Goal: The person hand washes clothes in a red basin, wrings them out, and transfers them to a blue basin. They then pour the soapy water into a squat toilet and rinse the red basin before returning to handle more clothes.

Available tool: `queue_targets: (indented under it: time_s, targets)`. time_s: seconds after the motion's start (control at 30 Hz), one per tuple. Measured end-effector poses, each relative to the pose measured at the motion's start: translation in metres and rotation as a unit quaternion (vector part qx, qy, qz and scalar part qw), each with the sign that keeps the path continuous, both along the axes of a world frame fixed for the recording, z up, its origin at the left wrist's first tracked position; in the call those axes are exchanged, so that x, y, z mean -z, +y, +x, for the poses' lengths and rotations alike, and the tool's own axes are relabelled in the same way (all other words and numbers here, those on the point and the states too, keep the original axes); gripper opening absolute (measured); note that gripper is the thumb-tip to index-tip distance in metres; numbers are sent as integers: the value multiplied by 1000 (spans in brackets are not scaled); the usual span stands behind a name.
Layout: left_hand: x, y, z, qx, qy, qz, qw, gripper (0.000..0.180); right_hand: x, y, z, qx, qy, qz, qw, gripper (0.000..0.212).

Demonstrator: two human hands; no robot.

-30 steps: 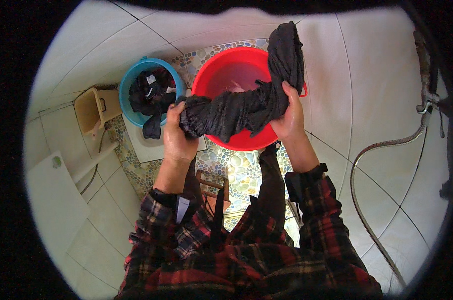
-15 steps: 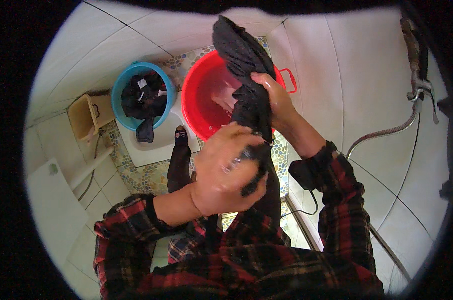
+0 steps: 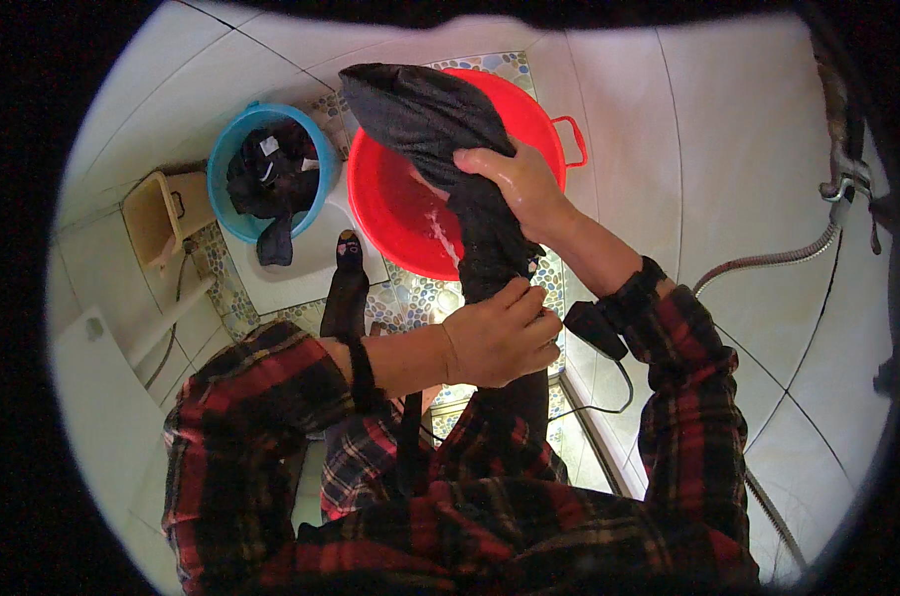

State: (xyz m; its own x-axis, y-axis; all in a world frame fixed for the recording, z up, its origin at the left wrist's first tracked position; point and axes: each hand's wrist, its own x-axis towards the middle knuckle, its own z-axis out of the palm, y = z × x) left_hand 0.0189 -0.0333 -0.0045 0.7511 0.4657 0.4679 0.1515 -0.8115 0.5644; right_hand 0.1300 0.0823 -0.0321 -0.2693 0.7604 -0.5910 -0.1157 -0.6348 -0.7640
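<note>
A long black cloth garment [image 3: 425, 114] stretches between my two hands, partly over the red basin [image 3: 385, 223]. My right hand [image 3: 520, 189] is closed round its middle, thumb on top, and its wide end flops over to the left. My left hand [image 3: 505, 333] is closed round the lower end, fingers curled. The exact kind of garment is not clear. A pale streak, like running water, shows inside the basin beside the cloth. My right hand looks wet.
Left of the basin, a blue bucket [image 3: 331, 179] holds dark clothes over a white squat toilet [image 3: 261, 293]. A beige bin [image 3: 150, 223] stands farther left. My foot [image 3: 349, 248] is near the toilet. A shower hose [image 3: 768, 260] hangs on the right wall; a cable [image 3: 624, 392] dangles by my right sleeve.
My left hand has moved down and right, away from the camera, along with the lower end of the garment. The garment's upper end has swung left and lower.
</note>
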Motion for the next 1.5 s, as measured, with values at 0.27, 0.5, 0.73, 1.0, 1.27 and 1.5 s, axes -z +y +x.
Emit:
queue_targets:
  time_s: [0.27,0.5,0.73,1.0,1.27,1.5]
  targets:
    - [33,1,5,45,56,13,997,17,20,1,6,-29,-98,51,993,39]
    - [30,10,-3,52,47,-85,994,25,33,-3,12,-79,-186,90,975,47]
    - [3,41,-76,-294,-58,-663,686,31,8,-6,40,-59,-62,45,995,61]
    - [30,65,-105,-244,-333,-795,444,52,-29,-10,20,-314,-144,214,914,68]
    - [36,57,-95,-357,-448,-716,398,43,41,-39,45,-126,-49,142,981,89]
    - [30,47,-71,-472,-337,-516,630,36,42,-73,12,222,35,-228,947,58]
